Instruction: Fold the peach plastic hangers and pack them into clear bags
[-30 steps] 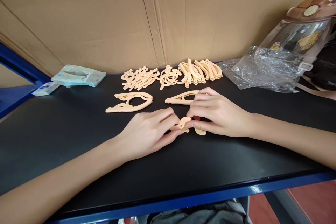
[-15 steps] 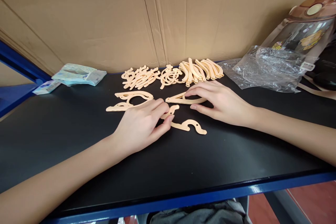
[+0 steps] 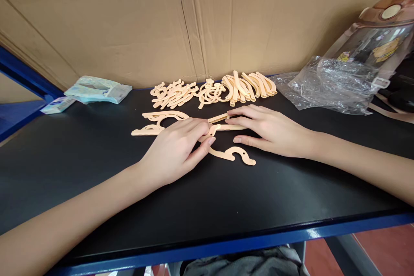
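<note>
My left hand [image 3: 179, 148] is closed in a pinch on a beige plastic hook [image 3: 212, 131], shaped like a clothes-hanger hook. Much of that hook is hidden by the fingers. My right hand [image 3: 265, 131] lies over a pair of long beige hanger arms [image 3: 219, 118], fingers spread and fingertips touching them, thumb apart on the near side. A second loose hook [image 3: 241, 152] lies in front, between the hands, its left end beside my left thumb. Left of the left hand rests a folded beige hanger [image 3: 150, 130], partly covered by that hand.
Behind the hands lie piles of small beige bars [image 3: 176, 95], hooks [image 3: 211, 93] and curved arms [image 3: 249, 86]. A tissue pack [image 3: 98, 89] is at back left. Crumpled clear plastic [image 3: 323, 88] and a water bottle [image 3: 371, 39] stand right. The black tabletop [image 3: 194, 220] has a blue front edge.
My right hand has come slightly nearer, and the hanger arms under its fingers have shifted and spread toward the left hand's hook. The left hand has hardly moved and keeps its pinch.
</note>
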{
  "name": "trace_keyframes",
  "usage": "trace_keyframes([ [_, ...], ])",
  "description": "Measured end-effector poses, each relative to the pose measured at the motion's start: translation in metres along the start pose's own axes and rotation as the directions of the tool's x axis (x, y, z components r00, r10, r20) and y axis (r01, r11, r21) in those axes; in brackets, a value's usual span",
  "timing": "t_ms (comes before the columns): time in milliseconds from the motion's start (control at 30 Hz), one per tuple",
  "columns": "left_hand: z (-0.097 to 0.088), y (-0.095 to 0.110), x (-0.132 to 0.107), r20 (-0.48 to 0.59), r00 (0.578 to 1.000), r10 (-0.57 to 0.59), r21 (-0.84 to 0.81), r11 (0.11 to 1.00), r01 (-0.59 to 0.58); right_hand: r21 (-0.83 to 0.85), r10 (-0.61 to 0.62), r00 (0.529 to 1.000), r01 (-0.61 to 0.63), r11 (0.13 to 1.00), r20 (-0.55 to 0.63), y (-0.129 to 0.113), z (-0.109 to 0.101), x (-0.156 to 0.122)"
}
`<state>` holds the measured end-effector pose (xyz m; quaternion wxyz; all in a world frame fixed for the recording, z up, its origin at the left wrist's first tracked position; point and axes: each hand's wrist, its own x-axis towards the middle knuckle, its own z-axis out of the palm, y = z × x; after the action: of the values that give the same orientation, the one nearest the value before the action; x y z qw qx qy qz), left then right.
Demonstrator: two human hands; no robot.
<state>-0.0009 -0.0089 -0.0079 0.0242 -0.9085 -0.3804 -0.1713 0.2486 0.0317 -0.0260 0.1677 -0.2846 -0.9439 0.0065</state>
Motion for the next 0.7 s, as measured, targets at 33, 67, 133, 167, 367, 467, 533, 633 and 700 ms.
trace_keyframes([
  [33, -0.0005, 0.0012, -0.0001, 0.005, 1.0, 0.0, -0.016, 1.0, 0.0, -0.011, -0.002, 1.0, 0.002, 1.0, -0.001, 0.0, -0.0001, 0.0],
  [67, -0.0009, 0.0022, -0.0003, 0.008, 1.0, 0.0, -0.036, 0.999, 0.001, -0.019, -0.005, 1.0, 0.005, 1.0, -0.003, 0.0, -0.0002, 0.0],
  [133, -0.0011, 0.0035, -0.0006, 0.011, 1.0, 0.001, -0.089, 0.996, 0.0, -0.019, -0.009, 1.0, 0.009, 1.0, -0.007, -0.0001, -0.0004, 0.0],
  [167, -0.0009, 0.0037, -0.0007, 0.013, 1.0, 0.001, -0.125, 0.992, 0.001, -0.015, -0.012, 1.0, 0.011, 1.0, -0.011, -0.0001, -0.0003, 0.0],
  [367, 0.0017, 0.0006, -0.0002, 0.047, 0.99, -0.136, -0.33, 0.933, 0.144, 0.044, 0.021, 0.999, -0.02, 0.999, -0.038, -0.001, 0.0012, 0.0004],
  [467, 0.0023, -0.0012, 0.0004, 0.032, 0.981, -0.191, -0.305, 0.933, 0.191, 0.1, 0.05, 0.998, -0.045, 0.994, -0.041, -0.0021, 0.0004, 0.0011],
  [533, 0.0027, -0.0014, 0.0008, 0.042, 0.975, -0.218, -0.254, 0.942, 0.221, 0.157, 0.085, 0.996, -0.08, 0.984, -0.021, -0.0034, -0.0016, 0.0014],
  [633, 0.0032, 0.0, 0.0012, 0.095, 0.956, -0.277, -0.178, 0.94, 0.29, 0.271, 0.158, 0.987, -0.159, 0.949, 0.027, -0.0055, -0.0056, 0.0017],
  [700, 0.0031, 0.0012, 0.0014, 0.127, 0.943, -0.307, -0.149, 0.934, 0.324, 0.344, 0.192, 0.98, -0.2, 0.918, 0.056, -0.0065, -0.0082, 0.0021],
])
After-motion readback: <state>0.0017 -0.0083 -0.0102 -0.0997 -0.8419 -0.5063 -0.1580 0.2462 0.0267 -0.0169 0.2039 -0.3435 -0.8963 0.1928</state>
